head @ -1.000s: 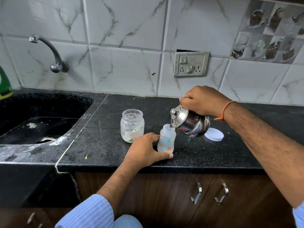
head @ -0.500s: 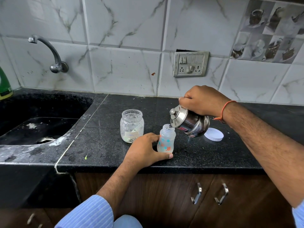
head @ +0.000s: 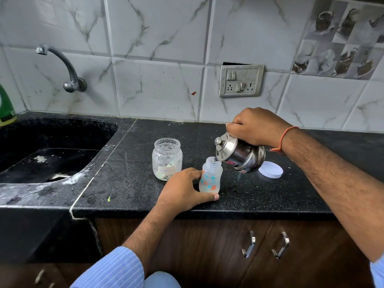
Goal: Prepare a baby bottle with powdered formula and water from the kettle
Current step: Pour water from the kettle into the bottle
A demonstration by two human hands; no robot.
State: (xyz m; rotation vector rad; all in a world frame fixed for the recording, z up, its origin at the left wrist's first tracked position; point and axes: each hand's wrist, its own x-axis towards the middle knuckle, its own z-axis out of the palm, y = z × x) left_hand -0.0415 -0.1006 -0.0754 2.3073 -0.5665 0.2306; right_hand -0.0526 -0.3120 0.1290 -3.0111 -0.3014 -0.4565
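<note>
A small translucent baby bottle (head: 210,177) with orange and blue prints stands open on the black counter (head: 128,188). My left hand (head: 182,190) curls round its lower half. My right hand (head: 256,127) grips the handle of a small steel kettle (head: 241,154), tilted left with its lip over the bottle's mouth. A clear open jar (head: 167,159) with a little pale powder and a scoop inside stands just left of the bottle.
A white jar lid (head: 270,169) lies on the counter right of the kettle. A black sink (head: 41,154) with a wall tap (head: 64,67) is at the left. A green bottle (head: 6,109) stands at the far left edge. Cabinet handles (head: 249,244) sit below the counter.
Almost nothing has moved; the kettle stays tilted over the bottle and both hands keep their holds.
</note>
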